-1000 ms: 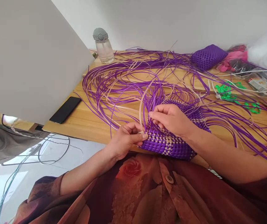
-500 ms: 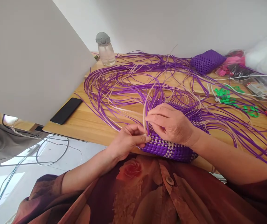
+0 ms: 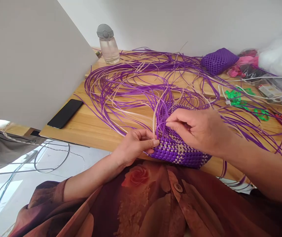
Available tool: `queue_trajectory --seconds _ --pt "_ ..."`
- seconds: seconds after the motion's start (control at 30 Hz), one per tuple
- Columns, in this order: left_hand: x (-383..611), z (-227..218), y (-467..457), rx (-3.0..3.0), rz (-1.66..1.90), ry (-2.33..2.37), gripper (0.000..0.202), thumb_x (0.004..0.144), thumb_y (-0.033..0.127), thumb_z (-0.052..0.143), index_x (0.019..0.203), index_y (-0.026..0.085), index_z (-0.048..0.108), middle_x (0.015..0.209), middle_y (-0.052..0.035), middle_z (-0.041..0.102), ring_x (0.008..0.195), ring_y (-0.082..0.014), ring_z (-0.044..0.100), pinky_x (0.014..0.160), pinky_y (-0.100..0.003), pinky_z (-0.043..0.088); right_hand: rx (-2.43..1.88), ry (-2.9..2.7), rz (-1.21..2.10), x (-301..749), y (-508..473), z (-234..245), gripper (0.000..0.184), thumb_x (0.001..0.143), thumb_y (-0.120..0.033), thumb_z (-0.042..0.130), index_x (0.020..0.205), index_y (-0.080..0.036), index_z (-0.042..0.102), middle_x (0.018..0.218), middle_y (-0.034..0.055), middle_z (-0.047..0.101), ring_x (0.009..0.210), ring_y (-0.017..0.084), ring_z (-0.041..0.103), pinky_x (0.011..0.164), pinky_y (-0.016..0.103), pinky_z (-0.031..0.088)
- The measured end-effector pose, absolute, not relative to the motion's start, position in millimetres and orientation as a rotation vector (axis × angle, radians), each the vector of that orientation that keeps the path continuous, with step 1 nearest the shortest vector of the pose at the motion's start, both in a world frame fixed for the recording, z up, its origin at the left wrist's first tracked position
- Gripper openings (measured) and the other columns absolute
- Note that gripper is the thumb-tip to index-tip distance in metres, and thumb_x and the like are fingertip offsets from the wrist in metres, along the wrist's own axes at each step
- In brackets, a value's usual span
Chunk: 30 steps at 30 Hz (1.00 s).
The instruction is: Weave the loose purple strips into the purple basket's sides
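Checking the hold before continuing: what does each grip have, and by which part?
Left grip: the purple-and-beige woven basket, by its left end. Right grip: a purple strip; whether by its tip cannot be told.

Right hand [image 3: 197, 130] blocks part of the woven piece [image 3: 177, 158] – outer fingers curled mostly out of sight. Left hand [image 3: 133, 146] covers its near-left corner. Purple strands [image 3: 164, 105] tangle, single ones untraceable. White plastic bag [image 3: 279, 62] cut by right edge, gray panel [image 3: 32, 59] by left and top. Packet [image 3: 270, 92] print (tiny, blurred) – unreadable.
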<state>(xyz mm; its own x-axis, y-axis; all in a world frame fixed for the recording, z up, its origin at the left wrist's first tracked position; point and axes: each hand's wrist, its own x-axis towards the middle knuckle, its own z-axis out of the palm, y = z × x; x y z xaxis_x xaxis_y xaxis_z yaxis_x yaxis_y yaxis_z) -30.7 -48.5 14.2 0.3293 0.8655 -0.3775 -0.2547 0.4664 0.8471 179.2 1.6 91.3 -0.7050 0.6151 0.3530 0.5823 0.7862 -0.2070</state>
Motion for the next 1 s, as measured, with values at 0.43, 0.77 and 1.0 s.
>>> queue_trajectory --seconds 0.43,0.77,1.0 --pt "-27.8 13.1 -53.8 0.795 0.871 0.961 0.028 0.065 0.033 0.087 0.073 0.013 0.07 0.072 -0.0014 0.068 0.06 -0.0088 0.059 0.058 -0.021 0.047 -1.277 -2.39 1.259 153.8 -49.6 78.9 0.041 0.096 -0.018 0.039 0.135 -0.017 0.051 0.079 0.0019 0.071 0.054 0.009 0.064 0.052 0.019 0.046" --pt "-21.3 13.4 -58.5 0.837 0.939 1.062 0.023 0.069 0.027 0.081 0.07 0.013 0.062 0.063 0.0014 0.062 0.055 -0.0077 0.053 0.055 -0.021 0.04 -1.338 -2.131 1.88 149.9 -40.0 75.6 0.046 0.099 -0.024 0.033 0.146 -0.021 0.033 0.093 0.0061 0.072 0.057 0.014 0.069 0.045 0.022 0.051" --pt "-18.5 10.6 -57.9 0.806 1.026 1.038 0.021 0.067 0.021 0.081 0.071 0.013 0.062 0.069 0.0021 0.063 0.061 -0.0072 0.053 0.059 -0.02 0.041 -0.828 -2.668 0.661 156.9 6.6 77.8 0.029 0.092 -0.013 0.045 0.101 -0.02 0.073 0.087 0.0016 0.073 0.076 0.012 0.066 0.07 0.024 0.044"
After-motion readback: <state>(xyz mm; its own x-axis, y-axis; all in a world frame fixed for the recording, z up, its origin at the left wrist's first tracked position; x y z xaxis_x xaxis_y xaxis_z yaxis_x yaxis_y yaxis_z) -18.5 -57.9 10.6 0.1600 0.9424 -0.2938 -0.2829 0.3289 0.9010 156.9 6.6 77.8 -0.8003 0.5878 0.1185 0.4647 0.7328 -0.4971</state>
